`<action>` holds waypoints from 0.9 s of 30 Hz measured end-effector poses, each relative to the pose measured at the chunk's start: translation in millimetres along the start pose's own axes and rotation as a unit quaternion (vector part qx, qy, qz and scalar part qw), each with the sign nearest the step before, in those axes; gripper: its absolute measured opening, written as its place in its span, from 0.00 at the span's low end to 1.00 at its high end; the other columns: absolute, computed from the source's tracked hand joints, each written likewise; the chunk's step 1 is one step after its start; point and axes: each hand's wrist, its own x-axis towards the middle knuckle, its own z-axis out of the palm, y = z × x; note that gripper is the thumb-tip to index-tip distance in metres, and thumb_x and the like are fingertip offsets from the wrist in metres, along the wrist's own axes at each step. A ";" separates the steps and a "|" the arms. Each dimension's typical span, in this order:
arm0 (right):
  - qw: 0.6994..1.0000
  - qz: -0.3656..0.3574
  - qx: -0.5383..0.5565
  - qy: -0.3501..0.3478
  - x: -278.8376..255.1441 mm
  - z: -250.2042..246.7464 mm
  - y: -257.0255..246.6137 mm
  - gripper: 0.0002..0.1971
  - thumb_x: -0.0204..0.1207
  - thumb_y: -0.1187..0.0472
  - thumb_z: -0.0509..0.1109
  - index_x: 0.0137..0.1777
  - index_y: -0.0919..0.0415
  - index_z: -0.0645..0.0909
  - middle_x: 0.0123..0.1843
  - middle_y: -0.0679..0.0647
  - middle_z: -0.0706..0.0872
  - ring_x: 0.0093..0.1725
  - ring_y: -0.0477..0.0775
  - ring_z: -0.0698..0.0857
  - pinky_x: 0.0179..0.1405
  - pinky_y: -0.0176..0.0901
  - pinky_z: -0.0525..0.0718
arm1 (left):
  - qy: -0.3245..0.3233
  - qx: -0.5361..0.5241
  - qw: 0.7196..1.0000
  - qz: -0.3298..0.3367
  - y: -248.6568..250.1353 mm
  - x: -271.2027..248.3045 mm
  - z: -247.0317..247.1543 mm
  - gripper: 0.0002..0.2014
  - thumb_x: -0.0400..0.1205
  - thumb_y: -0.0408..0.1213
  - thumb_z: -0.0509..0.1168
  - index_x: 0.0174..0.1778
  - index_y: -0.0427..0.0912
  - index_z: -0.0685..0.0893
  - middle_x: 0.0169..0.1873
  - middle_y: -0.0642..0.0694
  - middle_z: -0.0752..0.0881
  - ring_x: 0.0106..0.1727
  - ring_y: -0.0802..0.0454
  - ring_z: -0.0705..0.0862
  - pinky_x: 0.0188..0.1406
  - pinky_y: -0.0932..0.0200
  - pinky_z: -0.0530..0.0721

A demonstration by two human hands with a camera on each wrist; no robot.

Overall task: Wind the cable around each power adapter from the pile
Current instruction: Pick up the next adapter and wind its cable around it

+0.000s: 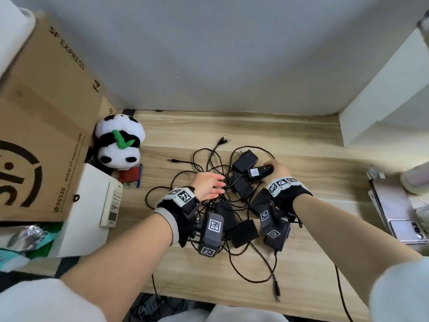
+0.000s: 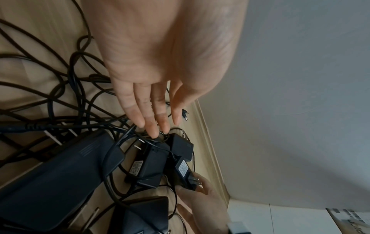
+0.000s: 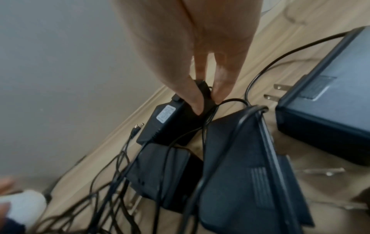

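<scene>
Soft, even daylight; wide-angle edges bend, and wrist views blur close up.

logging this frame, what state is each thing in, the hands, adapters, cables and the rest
left hand: open, fingers straight over the cables
right hand: grips the labelled adapter
labelled adapter: on its side, held at the plug end
other adapters: lying in the pile, unwound
cables: loose and tangled
panda toy: lying down
phone: face down
</scene>
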 end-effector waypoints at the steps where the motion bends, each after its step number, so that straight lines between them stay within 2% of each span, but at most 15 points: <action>1: 1.000 -0.004 -0.015 0.000 0.1 1.0 2.0 0.23 0.69 0.70 0.68 0.64 0.55 0.76 0.56 0.60 0.86 0.56 0.62 0.83 0.50 0.44 0.81 | 0.003 0.000 1.000 0.008 1.0 -0.5 0.4 0.11 0.86 0.31 0.53 0.57 0.37 0.80 0.39 0.45 0.82 0.36 0.52 0.81 0.33 0.67 0.77; 4: 0.999 -0.012 -0.043 0.006 -3.4 -1.3 8.9 0.21 0.70 0.62 0.75 0.62 0.54 0.76 0.53 0.59 0.85 0.59 0.60 0.79 0.53 0.43 0.77 | 0.009 0.007 1.000 0.028 5.3 1.2 0.5 0.15 0.86 0.29 0.52 0.64 0.34 0.80 0.40 0.45 0.83 0.37 0.51 0.82 0.35 0.67 0.79; 6: 0.999 -0.026 0.012 0.015 -9.6 -5.6 10.0 0.21 0.71 0.62 0.75 0.63 0.58 0.75 0.53 0.57 0.83 0.56 0.56 0.78 0.49 0.38 0.73 | 0.005 0.005 0.999 0.036 7.9 2.2 1.9 0.14 0.86 0.29 0.52 0.61 0.36 0.80 0.40 0.44 0.83 0.36 0.52 0.83 0.35 0.67 0.79; 8: 0.994 -0.036 0.103 0.025 -17.1 -13.9 5.6 0.23 0.72 0.62 0.75 0.65 0.63 0.74 0.56 0.57 0.82 0.55 0.54 0.79 0.51 0.40 0.75 | 0.000 -0.004 0.999 0.045 12.2 1.1 5.6 0.12 0.86 0.29 0.52 0.59 0.37 0.80 0.39 0.44 0.83 0.35 0.52 0.82 0.33 0.67 0.79; 9: 0.986 -0.037 0.158 0.022 -20.9 -20.0 1.0 0.24 0.73 0.62 0.74 0.67 0.65 0.73 0.59 0.58 0.82 0.57 0.55 0.80 0.53 0.43 0.79 | 0.002 -0.004 0.998 0.055 14.5 0.3 7.7 0.12 0.86 0.28 0.52 0.59 0.37 0.79 0.39 0.44 0.82 0.35 0.51 0.82 0.34 0.66 0.78; 11: 0.959 -0.033 0.283 -0.001 -31.8 -37.2 -9.0 0.24 0.75 0.63 0.72 0.69 0.67 0.70 0.63 0.59 0.79 0.58 0.55 0.80 0.46 0.41 0.85 | 0.003 0.003 0.997 0.080 20.2 -2.3 15.0 0.13 0.86 0.27 0.53 0.61 0.37 0.78 0.39 0.45 0.81 0.37 0.51 0.80 0.37 0.64 0.77; 13: 0.932 -0.046 0.359 -0.023 -45.8 -56.1 -21.0 0.22 0.76 0.63 0.71 0.68 0.65 0.71 0.62 0.56 0.78 0.59 0.55 0.80 0.38 0.36 0.88 | 0.012 0.038 0.992 0.116 28.3 -7.4 22.3 0.14 0.84 0.28 0.58 0.66 0.37 0.78 0.42 0.46 0.81 0.43 0.50 0.80 0.40 0.64 0.78; 15: 0.916 -0.086 0.389 -0.034 -59.4 -73.8 -34.8 0.18 0.76 0.64 0.70 0.65 0.65 0.74 0.57 0.56 0.80 0.59 0.55 0.81 0.39 0.38 0.88 | 0.002 0.069 0.985 0.159 40.0 -16.6 29.0 0.17 0.83 0.32 0.63 0.69 0.39 0.76 0.51 0.45 0.83 0.50 0.48 0.78 0.44 0.64 0.79; 17: 0.900 -0.132 0.412 -0.060 -74.1 -90.7 -48.0 0.15 0.78 0.67 0.68 0.63 0.67 0.75 0.53 0.56 0.82 0.54 0.54 0.82 0.42 0.39 0.88 | -0.054 0.061 0.978 0.194 53.6 -29.8 35.4 0.17 0.83 0.37 0.63 0.68 0.39 0.78 0.57 0.45 0.85 0.54 0.49 0.82 0.44 0.65 0.81; 19: 0.870 -0.172 0.447 -0.116 -86.5 -107.4 -59.5 0.11 0.79 0.71 0.63 0.60 0.65 0.76 0.51 0.54 0.82 0.51 0.49 0.83 0.47 0.39 0.87 | -0.143 -0.004 0.973 0.183 67.7 -47.7 40.4 0.15 0.86 0.42 0.57 0.62 0.39 0.81 0.53 0.42 0.86 0.51 0.47 0.85 0.41 0.65 0.85; 21: 0.840 -0.211 0.474 -0.158 -98.6 -124.0 -70.9 0.08 0.79 0.71 0.63 0.55 0.61 0.77 0.50 0.53 0.83 0.48 0.45 0.84 0.50 0.36 0.86 | -0.215 -0.037 0.964 0.152 78.4 -61.8 40.5 0.20 0.88 0.46 0.48 0.62 0.39 0.79 0.49 0.37 0.86 0.50 0.43 0.86 0.50 0.57 0.87; 22: 0.828 -0.227 0.485 -0.168 -103.4 -131.4 -76.0 0.09 0.76 0.69 0.68 0.54 0.61 0.77 0.49 0.53 0.83 0.47 0.44 0.85 0.51 0.35 0.85 | -0.235 -0.028 0.961 0.142 82.3 -67.3 39.7 0.22 0.88 0.48 0.46 0.61 0.38 0.79 0.48 0.35 0.88 0.49 0.41 0.87 0.58 0.52 0.85; 23: 0.814 -0.242 0.498 -0.172 -106.5 -138.5 -81.1 0.14 0.70 0.66 0.75 0.54 0.61 0.78 0.48 0.53 0.84 0.46 0.44 0.85 0.50 0.35 0.84 | -0.242 -0.021 0.960 0.138 85.6 -71.5 38.8 0.23 0.88 0.48 0.45 0.59 0.37 0.80 0.46 0.34 0.89 0.46 0.42 0.88 0.62 0.50 0.81; 25: 0.799 -0.264 0.512 -0.171 -111.1 -149.8 -90.2 0.31 0.53 0.55 0.86 0.55 0.61 0.79 0.46 0.52 0.86 0.46 0.46 0.86 0.50 0.36 0.84 | -0.247 -0.044 0.958 0.135 91.6 -79.9 37.5 0.23 0.89 0.46 0.44 0.55 0.35 0.80 0.43 0.34 0.90 0.41 0.45 0.90 0.60 0.50 0.81; 27: 0.787 -0.280 0.522 -0.173 -114.9 -157.2 -96.5 0.37 0.47 0.50 0.87 0.57 0.61 0.79 0.47 0.53 0.87 0.48 0.49 0.86 0.52 0.38 0.83 | -0.265 -0.089 0.951 0.132 98.0 -89.4 37.2 0.22 0.89 0.44 0.45 0.57 0.33 0.80 0.45 0.33 0.89 0.41 0.46 0.90 0.59 0.50 0.83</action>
